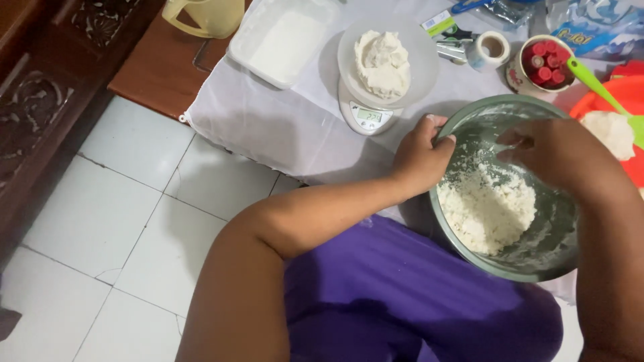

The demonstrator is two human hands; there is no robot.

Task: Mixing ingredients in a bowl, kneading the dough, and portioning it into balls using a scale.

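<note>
Looking steeply down from head height, close over a metal bowl (504, 194) at lower right; facing forward across a white cloth (282, 127) toward a kitchen scale (365, 114); taking in tiled floor (127, 221) at left.

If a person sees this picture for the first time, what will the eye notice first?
Probably the green metal bowl at right, with crumbly white dough inside; the left hand grips its rim and the right hand reaches into it. Behind it, a white dough lump sits on a small kitchen scale.
</note>
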